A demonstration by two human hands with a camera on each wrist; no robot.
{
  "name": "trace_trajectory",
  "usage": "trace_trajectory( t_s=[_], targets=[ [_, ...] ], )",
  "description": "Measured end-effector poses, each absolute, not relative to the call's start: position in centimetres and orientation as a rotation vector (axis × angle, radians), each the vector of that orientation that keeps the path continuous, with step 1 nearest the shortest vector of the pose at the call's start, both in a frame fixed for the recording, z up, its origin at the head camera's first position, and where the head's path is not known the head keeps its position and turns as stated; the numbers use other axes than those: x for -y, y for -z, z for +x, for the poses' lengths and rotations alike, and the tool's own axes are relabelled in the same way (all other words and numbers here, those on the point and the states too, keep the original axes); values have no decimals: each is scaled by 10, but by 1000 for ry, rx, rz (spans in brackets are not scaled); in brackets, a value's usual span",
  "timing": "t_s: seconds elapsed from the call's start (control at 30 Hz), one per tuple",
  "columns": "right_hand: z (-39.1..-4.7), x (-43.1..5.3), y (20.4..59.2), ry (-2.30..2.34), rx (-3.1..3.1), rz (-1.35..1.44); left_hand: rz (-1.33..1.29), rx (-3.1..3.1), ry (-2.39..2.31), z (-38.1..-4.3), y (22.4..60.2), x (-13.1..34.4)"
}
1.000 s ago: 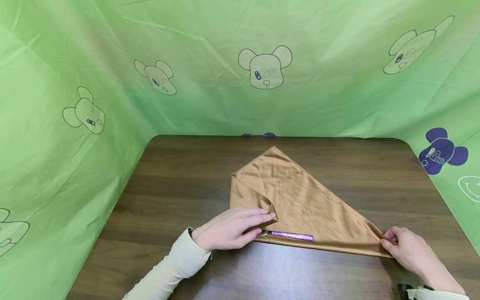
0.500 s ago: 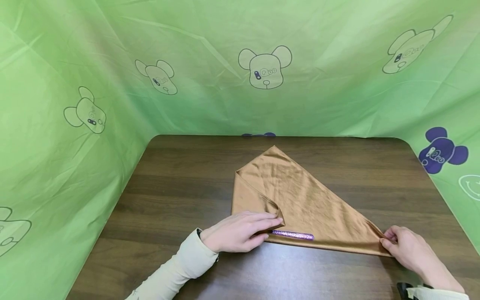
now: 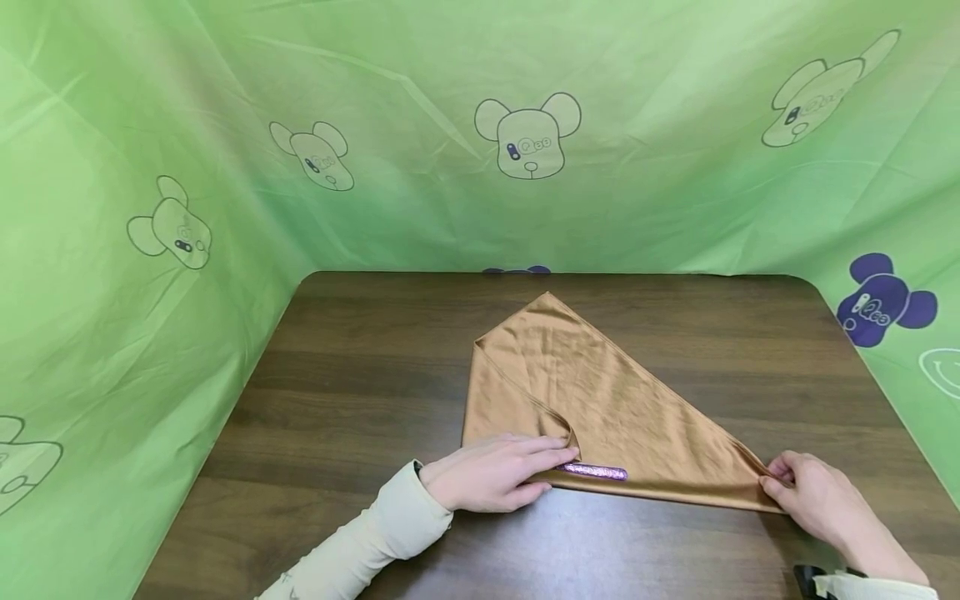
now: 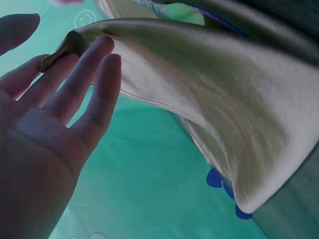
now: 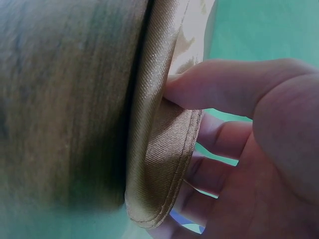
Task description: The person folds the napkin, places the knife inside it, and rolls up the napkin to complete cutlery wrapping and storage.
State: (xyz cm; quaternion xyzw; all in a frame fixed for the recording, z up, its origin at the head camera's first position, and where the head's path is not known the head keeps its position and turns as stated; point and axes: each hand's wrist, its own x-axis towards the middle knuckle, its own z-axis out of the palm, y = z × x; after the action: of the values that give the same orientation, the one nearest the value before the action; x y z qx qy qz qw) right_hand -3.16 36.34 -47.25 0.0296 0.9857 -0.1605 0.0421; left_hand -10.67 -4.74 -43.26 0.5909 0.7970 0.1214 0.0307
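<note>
A copper-brown satin cloth point(image 3: 600, 392), folded into a triangle, lies on the table with its peak pointing away from me. Its left corner is turned inward as a flap point(image 3: 498, 396). My left hand point(image 3: 498, 472) rests over the flap's tip, fingers extended. In the left wrist view, the cloth's tip lies across these fingers point(image 4: 92, 74), with the thumb apart. From under that hand sticks a slim purple glittery handle point(image 3: 596, 472), lying along the front fold; its other end is hidden. My right hand point(image 3: 817, 496) pinches the right corner between thumb and fingers, as the hemmed edge point(image 5: 169, 164) shows.
The dark wooden table point(image 3: 352, 375) has rounded far corners. A green curtain point(image 3: 420, 208) printed with cartoon bear heads hangs behind it and along both sides.
My left hand has slid to the right and slightly toward me, drawing the flap over more of the purple handle. The metal neck seen earlier is now covered. The right hand stays put.
</note>
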Motion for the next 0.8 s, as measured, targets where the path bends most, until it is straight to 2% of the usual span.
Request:
trace_trajectory(
  t_s=[0.8],
  targets=[
    [-31, -363, 472, 495, -3013, 97, 1714, -2420, -67, -95, 458, 27]
  ],
)
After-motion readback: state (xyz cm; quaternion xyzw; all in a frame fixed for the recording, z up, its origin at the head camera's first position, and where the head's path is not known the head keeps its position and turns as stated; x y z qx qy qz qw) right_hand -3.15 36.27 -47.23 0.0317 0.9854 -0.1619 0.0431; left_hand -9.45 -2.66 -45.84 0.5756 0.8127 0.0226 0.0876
